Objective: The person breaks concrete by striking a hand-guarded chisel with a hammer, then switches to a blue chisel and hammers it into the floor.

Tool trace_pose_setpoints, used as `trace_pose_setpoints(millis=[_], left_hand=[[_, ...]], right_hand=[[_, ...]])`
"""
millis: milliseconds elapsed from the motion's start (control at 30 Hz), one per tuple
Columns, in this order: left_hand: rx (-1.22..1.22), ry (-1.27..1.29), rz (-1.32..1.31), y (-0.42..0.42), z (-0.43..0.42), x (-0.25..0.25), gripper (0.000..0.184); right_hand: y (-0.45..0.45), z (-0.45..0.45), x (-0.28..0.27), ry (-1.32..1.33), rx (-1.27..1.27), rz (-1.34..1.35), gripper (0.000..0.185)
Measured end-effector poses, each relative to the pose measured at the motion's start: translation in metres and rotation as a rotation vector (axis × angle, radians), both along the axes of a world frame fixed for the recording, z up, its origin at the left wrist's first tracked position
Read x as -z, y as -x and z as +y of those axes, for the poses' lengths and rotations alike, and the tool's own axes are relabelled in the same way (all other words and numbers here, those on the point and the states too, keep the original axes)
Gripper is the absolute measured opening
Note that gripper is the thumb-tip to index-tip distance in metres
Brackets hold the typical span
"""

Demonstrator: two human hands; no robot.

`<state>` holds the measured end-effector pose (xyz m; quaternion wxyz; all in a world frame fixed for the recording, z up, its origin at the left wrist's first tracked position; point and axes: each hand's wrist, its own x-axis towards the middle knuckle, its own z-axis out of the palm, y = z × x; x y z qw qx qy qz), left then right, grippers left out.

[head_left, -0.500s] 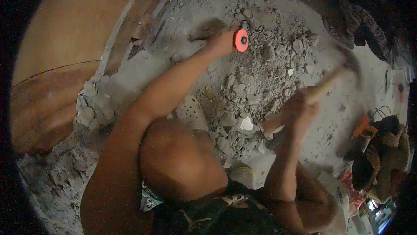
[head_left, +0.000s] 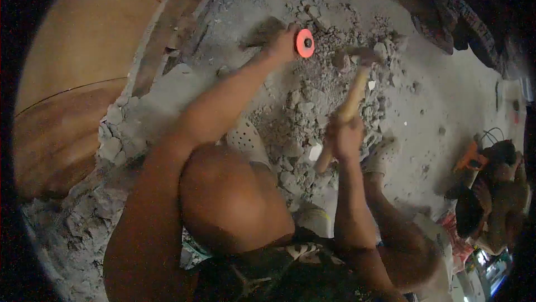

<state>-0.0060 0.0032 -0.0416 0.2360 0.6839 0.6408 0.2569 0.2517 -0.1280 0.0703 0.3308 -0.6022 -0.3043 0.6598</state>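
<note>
My left hand (head_left: 285, 44) is closed around a chisel (head_left: 305, 43), seen almost end-on with its round orange-red guard and dark struck end towards me. The chisel's shaft and tip are hidden behind the guard and hand. In my right hand (head_left: 346, 136) is a hammer (head_left: 354, 98), gripped by its pale wooden handle. Its dark head, blurred by motion, lies to the right of the guard and apart from it. Broken grey rubble (head_left: 312, 101) spreads beneath both hands. A perforated clog (head_left: 244, 140) is on my foot under the left forearm.
A curved brown wooden panel (head_left: 84, 34) fills the left side. At the right edge another person's hand (head_left: 483, 199) is near an orange tool (head_left: 470, 158). Dark sacks or cloth (head_left: 466, 28) lie at the upper right. Larger rubble (head_left: 72, 221) is heaped at lower left.
The hammer and my right hand have swung left and upward, so the head is nearer the chisel. My left hand and the chisel have shifted slightly up and left.
</note>
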Motion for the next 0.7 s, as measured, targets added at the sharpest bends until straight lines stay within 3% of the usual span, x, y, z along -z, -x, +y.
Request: trace_pose_setpoints(millis=[67, 133, 200, 300, 367, 400, 467, 567, 700], left_hand=[[0.012, 0.075, 0.028, 0.004, 0.008, 0.007, 0.058], [-0.005, 0.158, 0.125, 0.001, 0.006, 0.004, 0.055], [0.007, 0.113, 0.097, 0.002, 0.008, 0.007, 0.055], [0.018, 0.116, 0.097, 0.003, 0.014, 0.007, 0.056], [0.023, 0.025, 0.071, 0.005, 0.011, 0.015, 0.055], [0.029, -0.071, 0.037, 0.002, 0.012, 0.019, 0.054], [0.035, 0.032, 0.100, 0.002, 0.013, 0.017, 0.053], [0.010, 0.218, 0.123, -0.001, 0.002, 0.009, 0.052], [-0.016, 0.132, 0.173, -0.003, 0.011, -0.004, 0.049]], right_hand=[[-0.034, 0.031, -0.002, -0.161, 0.167, -0.302, 0.016], [-0.043, 0.053, -0.065, -0.487, 0.281, -0.230, 0.019], [-0.062, 0.072, -0.079, -0.733, 0.427, 0.149, 0.016], [-0.033, 0.057, -0.048, -0.797, 0.397, 0.033, 0.023], [0.000, -0.005, 0.094, -0.604, 0.030, -1.216, 0.017], [0.028, -0.022, 0.085, -0.431, -0.270, -0.520, 0.015], [0.037, -0.011, 0.034, 0.056, -0.120, 0.100, 0.015], [0.004, 0.017, 0.006, 0.097, -0.076, -0.021, 0.009], [-0.044, 0.060, -0.046, -0.375, 0.298, -0.193, 0.010]])
